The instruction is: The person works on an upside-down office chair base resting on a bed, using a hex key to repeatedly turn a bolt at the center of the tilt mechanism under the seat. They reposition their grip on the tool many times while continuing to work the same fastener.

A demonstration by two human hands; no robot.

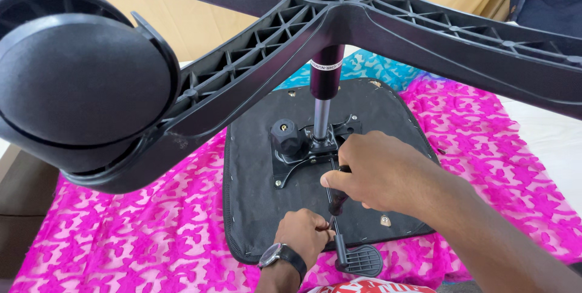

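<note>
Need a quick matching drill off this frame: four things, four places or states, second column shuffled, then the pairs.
Things:
1. caster wheel
2. right hand
3. left hand
4. round black knob

Places or states:
A. wears a wristwatch, closed around the lower part of the lever
B. on the metal plate under the seat, left of the gas cylinder
C. large at the upper left, on the end of a base arm
D. gripping the black lever handle just below the plate

Pairs: 1-C, 2-D, 3-A, 4-B
</note>
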